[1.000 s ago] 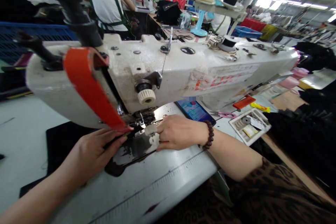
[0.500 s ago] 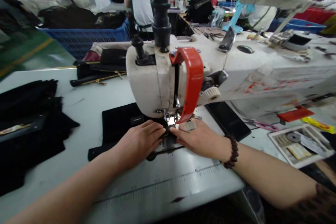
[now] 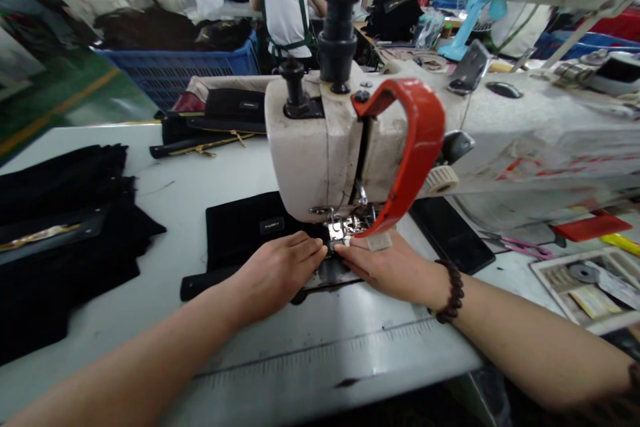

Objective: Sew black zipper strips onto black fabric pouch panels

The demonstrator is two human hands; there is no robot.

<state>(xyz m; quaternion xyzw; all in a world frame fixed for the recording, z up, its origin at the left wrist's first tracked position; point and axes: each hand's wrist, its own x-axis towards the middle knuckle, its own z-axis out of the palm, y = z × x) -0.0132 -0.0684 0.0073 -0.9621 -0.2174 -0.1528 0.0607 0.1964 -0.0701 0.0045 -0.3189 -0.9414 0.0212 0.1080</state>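
Observation:
A black fabric piece [image 3: 235, 230] with a small label lies flat under the white sewing machine head [image 3: 305, 160]. My left hand [image 3: 280, 270] rests on its near edge, fingers together and pressed onto the black material left of the presser foot [image 3: 338, 228]. On the other side of the foot, my right hand [image 3: 393, 267] has its fingertips closed on the same dark strip, partly behind the red guard [image 3: 420, 140]. The fingertips of both hands are close together, just in front of the needle area.
Black fabric pieces [image 3: 65, 247] lie at the left, zippered black pieces [image 3: 220, 117] behind. Right of the machine head are a black phone-like slab [image 3: 453, 233], pink-handled scissors [image 3: 527, 247] and a parts tray [image 3: 565, 280]. A person [image 3: 285, 0] is beyond a blue crate [image 3: 185, 67].
The view has shifted, so most things sit further right or left-edge items show more. The red guard stands further out to the right from the machine head. Both hands keep their place at the foot.

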